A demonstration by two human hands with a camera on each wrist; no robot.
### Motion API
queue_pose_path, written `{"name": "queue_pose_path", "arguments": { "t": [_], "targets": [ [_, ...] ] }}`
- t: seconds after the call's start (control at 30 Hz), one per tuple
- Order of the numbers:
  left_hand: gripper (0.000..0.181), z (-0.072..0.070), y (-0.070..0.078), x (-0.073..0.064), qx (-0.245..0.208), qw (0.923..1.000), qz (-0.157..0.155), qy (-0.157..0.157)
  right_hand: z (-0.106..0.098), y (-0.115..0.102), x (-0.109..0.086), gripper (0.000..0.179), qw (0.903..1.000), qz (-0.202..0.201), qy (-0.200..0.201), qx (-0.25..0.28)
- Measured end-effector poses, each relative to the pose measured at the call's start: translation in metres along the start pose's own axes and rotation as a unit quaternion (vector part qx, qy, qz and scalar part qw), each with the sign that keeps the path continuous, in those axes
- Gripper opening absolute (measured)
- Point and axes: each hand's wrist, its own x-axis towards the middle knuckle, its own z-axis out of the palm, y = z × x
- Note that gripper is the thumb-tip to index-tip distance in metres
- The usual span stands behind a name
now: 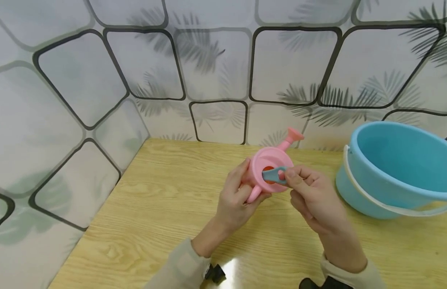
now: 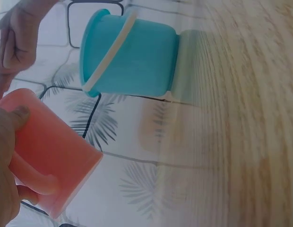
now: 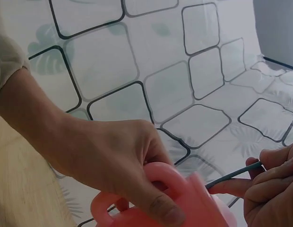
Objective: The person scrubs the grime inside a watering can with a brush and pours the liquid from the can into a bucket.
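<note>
My left hand (image 1: 232, 200) grips a pink toy watering can (image 1: 258, 159) by its body and handle, tilted so its opening faces me. Its flared spout (image 1: 292, 137) points up and right. Between thumb and fingers, my right hand (image 1: 317, 198) pinches a flat blue-grey toy piece (image 1: 271, 175) with a hole near the held end. The other end of this piece reaches into the can's opening; how far in cannot be seen. Something orange-red (image 1: 269, 169) shows inside the can, mostly covered. The right wrist view shows the thin edge of the blue-grey piece (image 3: 233, 174) at the can's rim.
A light blue bucket (image 1: 375, 192) with a white handle (image 1: 368, 196) stands on the wooden table (image 1: 154, 204) to the right of my hands. A patterned cloth wall (image 1: 216, 64) rises behind the table and along its left side.
</note>
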Motion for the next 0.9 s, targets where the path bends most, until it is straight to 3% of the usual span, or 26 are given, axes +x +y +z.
{"name": "queue_pose_path", "arguments": {
  "t": [0.23,0.4,0.67,0.9],
  "targets": [
    [0.044,-0.002,-0.001,0.0,0.006,0.9994,-0.026,-0.023,-0.005,-0.003,-0.001,0.031,0.9975,-0.015,-0.01,0.068],
    [0.042,0.0,0.006,0.001,-0.005,0.9989,-0.046,-0.007,0.003,0.002,-0.001,0.032,0.9977,-0.002,-0.009,0.067],
    [0.028,0.003,0.013,-0.002,-0.039,0.9912,-0.126,0.014,0.016,0.002,-0.009,0.032,0.99,0.012,0.031,0.137],
    [0.025,0.004,0.012,-0.004,-0.01,0.9921,-0.124,0.019,0.028,0.009,-0.009,0.033,0.9746,0.026,0.019,0.222]
  ]
}}
